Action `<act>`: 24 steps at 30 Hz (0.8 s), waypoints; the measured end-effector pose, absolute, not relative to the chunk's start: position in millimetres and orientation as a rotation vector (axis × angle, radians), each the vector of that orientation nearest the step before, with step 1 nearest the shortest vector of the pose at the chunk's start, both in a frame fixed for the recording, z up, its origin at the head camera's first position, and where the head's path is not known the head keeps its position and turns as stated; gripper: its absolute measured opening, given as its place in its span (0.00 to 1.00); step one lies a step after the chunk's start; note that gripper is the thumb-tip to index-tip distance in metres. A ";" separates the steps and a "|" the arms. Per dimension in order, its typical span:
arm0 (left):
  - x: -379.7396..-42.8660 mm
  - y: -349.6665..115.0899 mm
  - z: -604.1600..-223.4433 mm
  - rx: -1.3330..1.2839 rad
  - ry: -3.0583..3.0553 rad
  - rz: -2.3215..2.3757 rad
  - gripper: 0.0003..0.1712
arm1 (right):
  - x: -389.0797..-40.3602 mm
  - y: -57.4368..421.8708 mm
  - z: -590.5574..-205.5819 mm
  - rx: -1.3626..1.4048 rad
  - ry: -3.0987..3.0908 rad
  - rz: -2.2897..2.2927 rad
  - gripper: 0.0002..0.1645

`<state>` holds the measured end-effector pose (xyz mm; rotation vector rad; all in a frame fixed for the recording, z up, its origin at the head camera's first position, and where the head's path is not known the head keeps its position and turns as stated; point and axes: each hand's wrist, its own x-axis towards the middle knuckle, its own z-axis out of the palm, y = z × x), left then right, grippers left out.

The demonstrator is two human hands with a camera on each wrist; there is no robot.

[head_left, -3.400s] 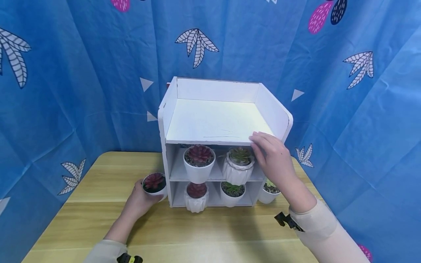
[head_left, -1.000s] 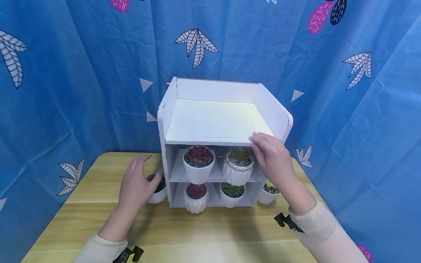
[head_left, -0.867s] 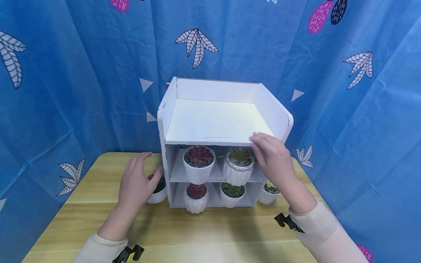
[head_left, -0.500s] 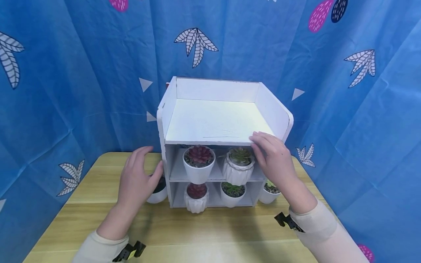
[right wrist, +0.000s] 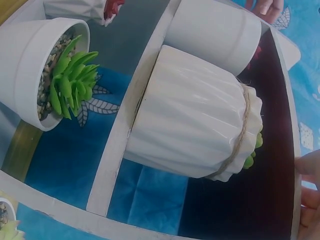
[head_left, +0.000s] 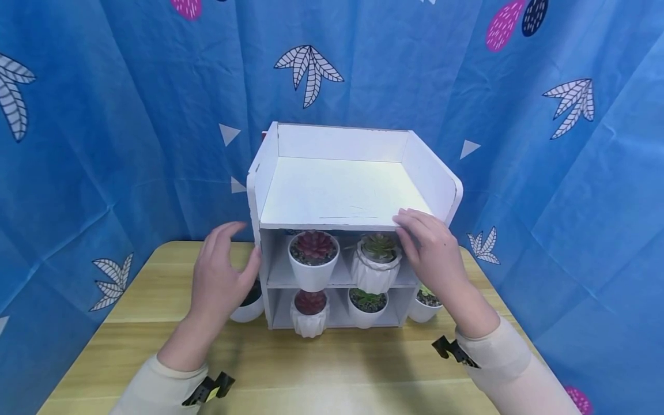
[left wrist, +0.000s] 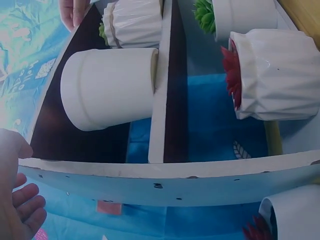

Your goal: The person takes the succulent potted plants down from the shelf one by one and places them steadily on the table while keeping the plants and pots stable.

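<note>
A white two-tier shelf [head_left: 337, 190] stands on the table. My right hand [head_left: 430, 248] grips the front edge of its top board, fingers above and thumb below. My left hand [head_left: 220, 276] hovers at the shelf's left side with fingers spread, holding nothing; in the left wrist view its thumb [left wrist: 17, 145] is right at the front corner. Below it, a white pot [head_left: 248, 311] stands on the table against the shelf's left side, partly hidden by the hand. The upper tier holds a red succulent [head_left: 313, 259] and a green succulent in a ribbed pot [head_left: 376, 271].
On the lower tier are a red succulent in a ribbed pot [head_left: 310, 314] and a green one in a smooth pot [head_left: 367, 308]. Another potted succulent [head_left: 425, 305] stands at the shelf's right side. Blue patterned cloth [head_left: 155, 115] hangs behind the wooden table [head_left: 311, 380].
My left hand has let go of the potted red succulent beside the shelf and risen toward the shelf's left panel, fingers spreading. The right hand keeps its hold on the top board.
</note>
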<state>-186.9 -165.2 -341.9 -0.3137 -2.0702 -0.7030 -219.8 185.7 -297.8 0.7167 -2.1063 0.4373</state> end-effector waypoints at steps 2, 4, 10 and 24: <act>-186.6 -164.4 -340.4 -0.322 -2.052 -0.704 0.27 | -220.0 185.7 -297.9 0.715 -2.106 0.434 0.15; -185.7 -163.6 -338.6 -0.327 -2.037 -0.702 0.27 | -220.2 185.7 -298.0 0.713 -2.106 0.433 0.15; -182.5 -162.2 -330.7 -0.352 -2.022 -0.654 0.28 | -221.5 186.1 -299.1 0.715 -2.098 0.431 0.15; -183.3 -147.3 -319.0 -0.456 -1.890 -0.692 0.25 | -222.6 187.0 -300.4 0.720 -2.094 0.438 0.15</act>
